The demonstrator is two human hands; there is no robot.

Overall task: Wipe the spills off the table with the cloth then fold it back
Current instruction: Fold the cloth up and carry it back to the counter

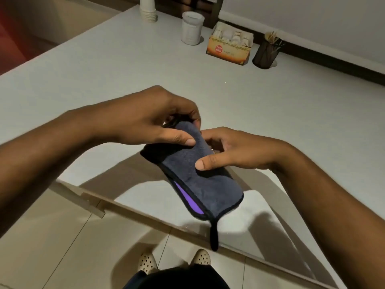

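Note:
A folded grey cloth (200,180) with black edging and a purple inner side is held in the air over the near edge of the white table (104,84). My left hand (150,119) grips its far end, thumb on top. My right hand (231,149) holds its right side, thumb pressed on the upper face. A black loop hangs from the cloth's near corner. No spill shows on the table surface.
At the far side of the table stand a stack of paper cups (148,9), a white canister (192,28), an orange box of sachets (230,46) and a dark mesh holder with sticks (267,52). Below is tiled floor, with my shoes (200,257).

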